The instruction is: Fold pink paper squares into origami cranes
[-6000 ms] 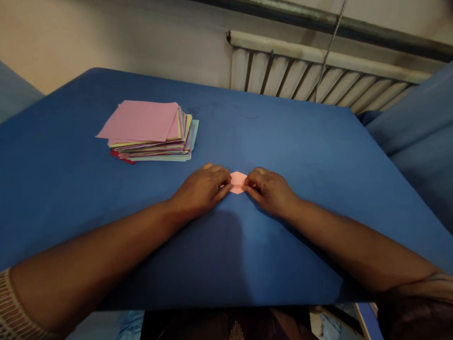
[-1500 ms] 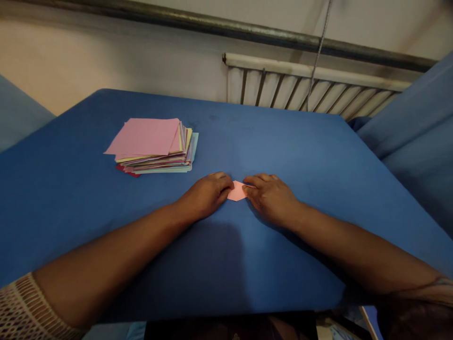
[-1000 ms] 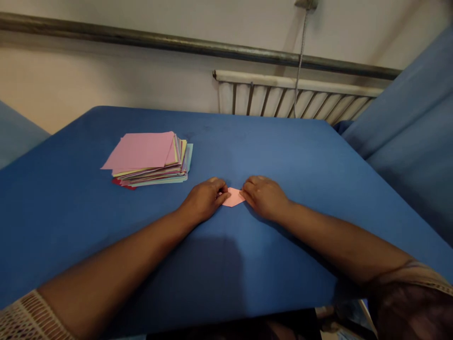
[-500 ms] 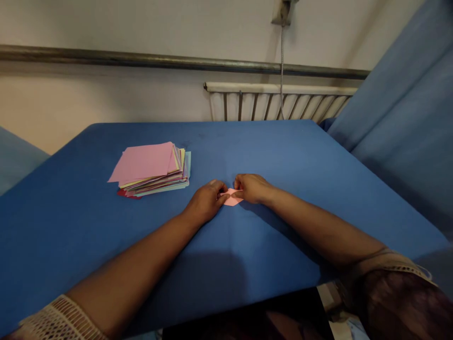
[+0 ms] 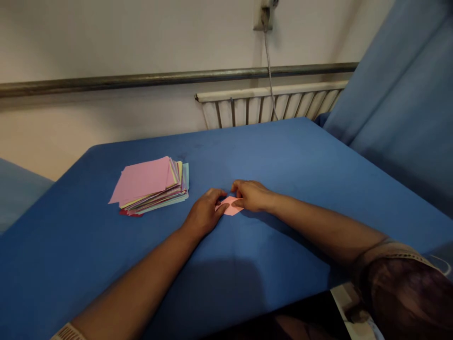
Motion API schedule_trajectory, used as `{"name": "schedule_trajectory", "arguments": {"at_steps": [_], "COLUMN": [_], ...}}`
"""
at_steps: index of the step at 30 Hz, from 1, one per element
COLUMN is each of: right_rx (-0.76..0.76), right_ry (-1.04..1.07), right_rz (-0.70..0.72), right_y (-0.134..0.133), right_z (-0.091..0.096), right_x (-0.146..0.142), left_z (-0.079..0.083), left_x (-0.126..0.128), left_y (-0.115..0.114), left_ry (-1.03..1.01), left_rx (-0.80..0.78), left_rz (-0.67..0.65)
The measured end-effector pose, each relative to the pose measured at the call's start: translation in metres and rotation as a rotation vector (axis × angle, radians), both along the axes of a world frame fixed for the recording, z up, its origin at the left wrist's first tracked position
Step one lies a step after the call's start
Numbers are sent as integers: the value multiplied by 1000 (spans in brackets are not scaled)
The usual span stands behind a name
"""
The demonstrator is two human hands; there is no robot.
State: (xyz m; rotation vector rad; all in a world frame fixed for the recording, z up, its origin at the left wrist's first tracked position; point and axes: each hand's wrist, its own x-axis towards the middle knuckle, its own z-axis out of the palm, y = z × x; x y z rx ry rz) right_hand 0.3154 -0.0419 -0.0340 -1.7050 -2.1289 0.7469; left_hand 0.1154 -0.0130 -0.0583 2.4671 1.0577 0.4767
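Observation:
A small folded pink paper (image 5: 229,208) lies flat on the blue table (image 5: 300,160), near its middle. My left hand (image 5: 204,213) rests on the paper's left end, fingers curled and pressing it down. My right hand (image 5: 251,195) covers the paper's upper right part, fingertips pinched on its edge. Much of the paper is hidden under both hands.
A stack of coloured square papers (image 5: 150,185), pink on top, sits on the table left of my hands. A white radiator (image 5: 269,104) and a metal pipe (image 5: 141,80) run along the wall behind. Blue fabric (image 5: 399,94) hangs at the right.
My view has lifted and swung, showing more wall. My right hand has slid left over the pink paper, closer to my left hand. The paper stays in place.

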Motion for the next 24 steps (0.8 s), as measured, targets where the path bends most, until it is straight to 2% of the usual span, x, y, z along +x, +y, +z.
{"name": "schedule_trajectory", "arguments": {"at_steps": [4,8,12,15,19,22,24], "right_rx": [-25,43,138,337,597,688,695], "right_ry": [-21,152,268,195,14,-107,-179], "right_rz": [21,60,66,161,285,334,367], "right_y": [3,5,5,5,8,9,9], "right_z": [-1,-12,-20,-21,-18,-13,-12], "right_x": [3,3,0,1,6,8,8], "left_z": [3,9,13,14,19,24,26], "left_x": [0,0,-1,-2,-3,-3,-1], "left_y": [0,-1,-2,-2,-2,-3,-4], "left_ry": [44,64,80,69,44,97,180], "left_rx": [72,138,140,193,382,518,557], "left_rz": [-5,-37,30,80,111,60,20]}}
